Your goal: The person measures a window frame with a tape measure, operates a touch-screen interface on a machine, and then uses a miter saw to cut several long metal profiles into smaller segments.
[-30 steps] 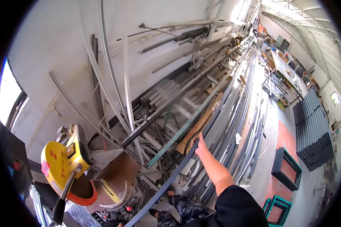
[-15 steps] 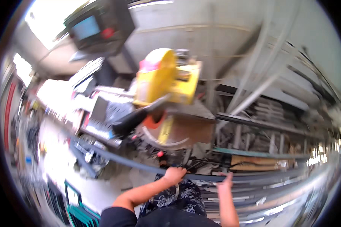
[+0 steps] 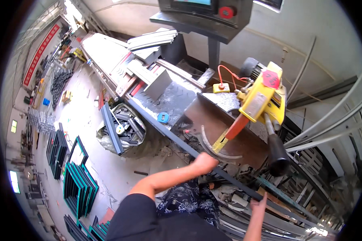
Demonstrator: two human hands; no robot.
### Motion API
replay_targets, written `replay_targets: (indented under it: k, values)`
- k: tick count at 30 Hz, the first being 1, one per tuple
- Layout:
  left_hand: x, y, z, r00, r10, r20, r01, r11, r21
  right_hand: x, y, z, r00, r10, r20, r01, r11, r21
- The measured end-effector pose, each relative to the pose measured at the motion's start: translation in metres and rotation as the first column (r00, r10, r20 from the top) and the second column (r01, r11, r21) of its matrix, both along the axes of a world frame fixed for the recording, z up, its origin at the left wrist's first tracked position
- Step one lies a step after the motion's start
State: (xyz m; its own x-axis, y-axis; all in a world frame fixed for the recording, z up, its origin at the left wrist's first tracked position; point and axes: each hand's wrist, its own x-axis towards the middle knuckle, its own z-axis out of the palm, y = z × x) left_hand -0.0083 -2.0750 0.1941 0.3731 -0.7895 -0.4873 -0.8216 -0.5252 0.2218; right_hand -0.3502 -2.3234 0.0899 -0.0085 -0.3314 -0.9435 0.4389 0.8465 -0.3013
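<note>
Fingers of the left hand [image 3: 205,162] clench the long grey metal bar [image 3: 175,138], closure of the right hand [image 3: 259,203] unclear, and one sideways swing could clip that squarish blue plastic tape measure [image 3: 163,117]!

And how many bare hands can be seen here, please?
2: the left hand is closed on the long grey bar; the right hand is at the same bar, farther right.

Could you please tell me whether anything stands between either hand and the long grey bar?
Nothing visible does: the left hand is closed on the bar, and the right hand is at it farther along, its grip partly hidden. The yellow saw stands beyond the bar.
</note>
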Motion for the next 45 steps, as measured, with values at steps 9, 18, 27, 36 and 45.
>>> replay_targets:
  k: [9, 18, 27, 36, 45]
  values:
    - [0.013, -0.033, -0.04, 0.942, 0.058, 0.332, 0.16, 0.789, -0.593, -0.058, -0.157, -0.031, 0.986, -0.069, -0.153, 0.049, 0.99, -0.13]
    - [-0.032, -0.137, -0.13, 0.975, 0.064, 0.214, 0.083, 0.788, -0.61, 0.032, -0.102, 0.031, -0.138, -0.258, -0.956, -0.954, -0.226, 0.199]
    - [0.031, -0.028, -0.068, 0.648, 0.742, -0.173, -0.587, 0.341, -0.735, 0.113, -0.044, 0.012, -0.197, -0.209, -0.958, -0.676, -0.678, 0.287]
    - [0.098, 0.023, -0.151, 0.34, 0.883, -0.323, -0.748, 0.046, -0.662, 0.127, -0.047, 0.014, -0.237, -0.217, -0.947, -0.6, -0.734, 0.318]
    - [0.111, 0.021, -0.161, 0.32, 0.795, -0.516, -0.833, -0.024, -0.553, 0.137, -0.045, 0.028, -0.344, -0.066, -0.936, -0.643, -0.711, 0.286]
